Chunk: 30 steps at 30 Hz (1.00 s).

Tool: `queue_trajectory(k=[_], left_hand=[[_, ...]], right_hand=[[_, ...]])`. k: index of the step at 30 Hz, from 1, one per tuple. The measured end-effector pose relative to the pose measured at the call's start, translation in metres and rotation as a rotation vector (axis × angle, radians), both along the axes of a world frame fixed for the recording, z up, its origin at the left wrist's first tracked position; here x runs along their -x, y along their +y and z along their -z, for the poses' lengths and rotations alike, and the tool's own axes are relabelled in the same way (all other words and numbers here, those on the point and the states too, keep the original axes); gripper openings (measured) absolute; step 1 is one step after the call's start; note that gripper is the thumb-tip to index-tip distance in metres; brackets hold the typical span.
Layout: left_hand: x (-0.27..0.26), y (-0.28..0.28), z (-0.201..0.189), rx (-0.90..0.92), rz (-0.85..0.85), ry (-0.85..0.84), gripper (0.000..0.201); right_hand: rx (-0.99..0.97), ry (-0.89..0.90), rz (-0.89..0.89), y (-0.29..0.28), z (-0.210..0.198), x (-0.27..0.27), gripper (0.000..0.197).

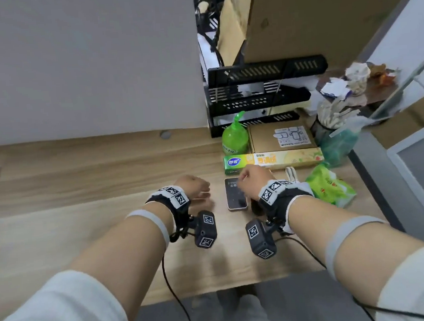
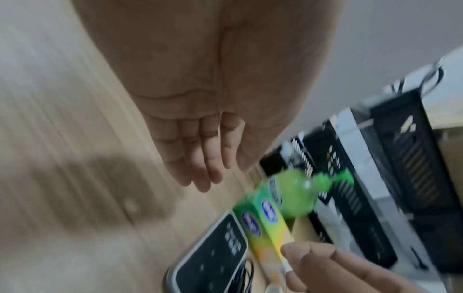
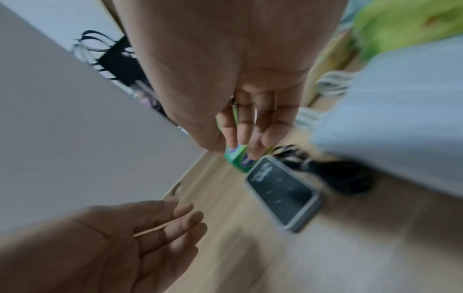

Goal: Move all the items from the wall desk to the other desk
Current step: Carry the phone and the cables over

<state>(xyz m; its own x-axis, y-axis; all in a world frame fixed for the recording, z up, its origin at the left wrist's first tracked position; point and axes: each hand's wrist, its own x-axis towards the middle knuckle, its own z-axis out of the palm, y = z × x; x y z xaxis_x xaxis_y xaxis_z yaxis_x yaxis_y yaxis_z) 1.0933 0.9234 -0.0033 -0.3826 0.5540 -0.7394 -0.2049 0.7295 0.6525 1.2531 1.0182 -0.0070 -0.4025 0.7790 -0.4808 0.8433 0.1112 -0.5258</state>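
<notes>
On the wooden wall desk (image 1: 82, 184) lie a flat black device with a grey rim (image 1: 235, 193), a long green and yellow box (image 1: 273, 159), a green pump bottle (image 1: 235, 136), a cardboard box (image 1: 282, 136), a green packet (image 1: 329, 186) and a white cable (image 1: 291, 173). My left hand (image 1: 203, 191) hovers over bare desk just left of the device, fingers (image 2: 200, 158) straight and empty. My right hand (image 1: 245, 180) hangs above the device's far end and the long box's left end, fingers (image 3: 243, 130) loosely bent, holding nothing. Both wrist views are blurred.
A black tiered file tray (image 1: 256, 97) stands against the wall behind the bottle. A mesh bin full of rubbish (image 1: 339, 126) sits at the desk's right end. A dark object (image 1: 255, 205) lies under my right wrist. Large cardboard (image 1: 308, 15) leans behind the tray.
</notes>
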Motion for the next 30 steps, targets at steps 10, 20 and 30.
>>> queue_trajectory(k=[10,20,30], left_hand=[[0.098,-0.156,-0.089,-0.098,-0.436,0.116,0.007],[0.232,-0.414,-0.138,-0.161,-0.744,0.26,0.011],[0.327,-0.677,-0.142,-0.076,-1.079,0.317,0.014]], right_hand=[[0.074,0.303,-0.44,-0.106,-0.066,0.154,0.009],[0.082,0.373,-0.801,-0.32,-0.114,0.335,0.005],[0.179,0.392,-1.063,-0.577,-0.131,0.485,0.007]])
